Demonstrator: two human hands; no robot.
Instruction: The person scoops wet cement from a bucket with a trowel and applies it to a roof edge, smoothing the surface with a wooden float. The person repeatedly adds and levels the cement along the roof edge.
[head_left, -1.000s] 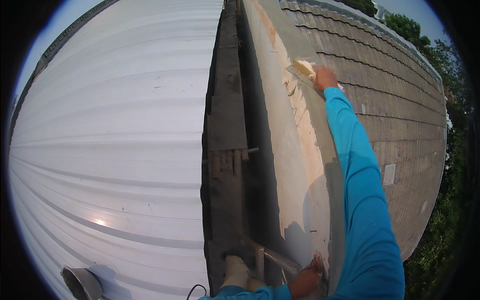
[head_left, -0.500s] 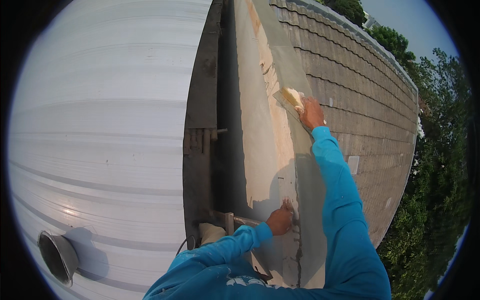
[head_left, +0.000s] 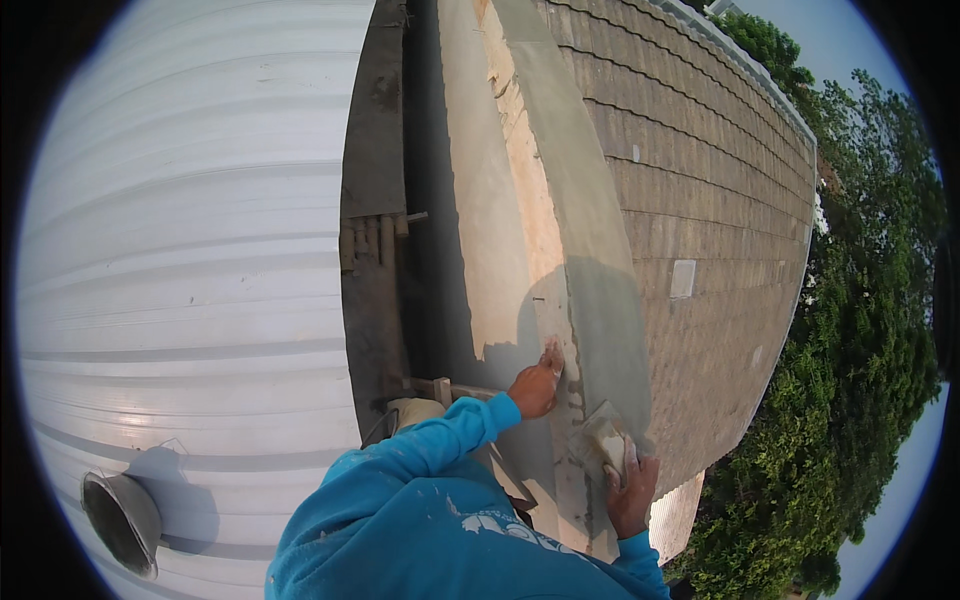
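My right hand (head_left: 632,496) grips a plastering float (head_left: 606,440), a flat pale board with a lighter handle. Its face lies against the grey plastered top of the parapet wall (head_left: 590,220), low in the view and close to my body. My left hand (head_left: 537,388) rests on the bare, tan strip of the same wall, with its fingers stretched forward and pale smears on the fingertips. Between the tan strip and the smooth grey plaster runs a rough edge. A small nail-like piece (head_left: 538,299) sticks out ahead of my left hand.
White ribbed metal roofing (head_left: 200,240) spreads across the left, with a dark bucket (head_left: 122,522) tipped on its side. A deep dark gap (head_left: 425,250) separates it from the wall. A brown tiled roof (head_left: 700,230) slopes away on the right, with trees (head_left: 850,330) beyond.
My right hand has drawn the float back along the wall top from far ahead to near my body. The view has shifted somewhat; my left hand stays on the wall.
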